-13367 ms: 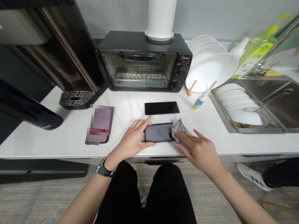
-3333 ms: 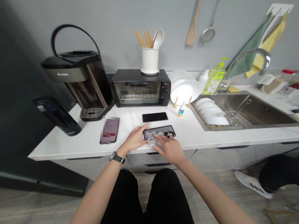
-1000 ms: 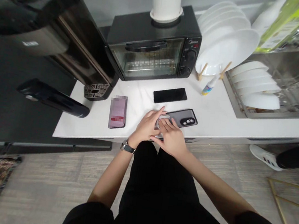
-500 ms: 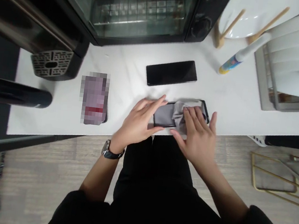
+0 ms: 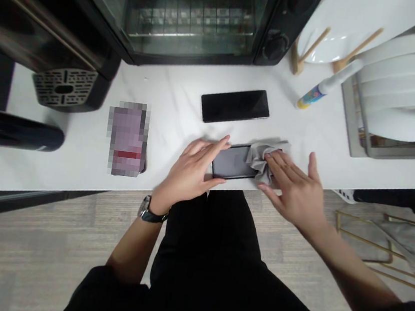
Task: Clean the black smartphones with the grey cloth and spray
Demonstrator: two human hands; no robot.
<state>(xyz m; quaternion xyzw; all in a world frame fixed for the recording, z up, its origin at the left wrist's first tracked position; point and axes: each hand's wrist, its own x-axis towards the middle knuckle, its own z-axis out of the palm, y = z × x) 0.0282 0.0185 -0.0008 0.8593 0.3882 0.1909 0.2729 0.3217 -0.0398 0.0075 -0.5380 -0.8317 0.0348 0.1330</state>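
Note:
A phone-shaped case or device (image 5: 234, 162) with a grey face and black rim lies flat at the counter's front edge. Its left end sits between the thumb and fingers of my left hand (image 5: 192, 170), which grips it by the long edges. On its right end, my right hand (image 5: 294, 186) presses a crumpled grey cloth (image 5: 263, 157) under its fingers, thumb at the lower edge. The cloth hides that end. Behind them lies a black phone (image 5: 235, 106). Further left is a pixelated purple item (image 5: 128, 138) with a red band.
A glass-doored oven (image 5: 197, 18) stands at the back, a black machine with a drip grille (image 5: 64, 88) at left. A glue-like bottle (image 5: 313, 96), wooden plate stand (image 5: 298, 60) and dish rack (image 5: 356, 143) stand at right on the white counter (image 5: 176, 101).
My right hand and the cloth have slid right along the case, uncovering more of its grey face. My left hand keeps its grip. The view has shifted slightly.

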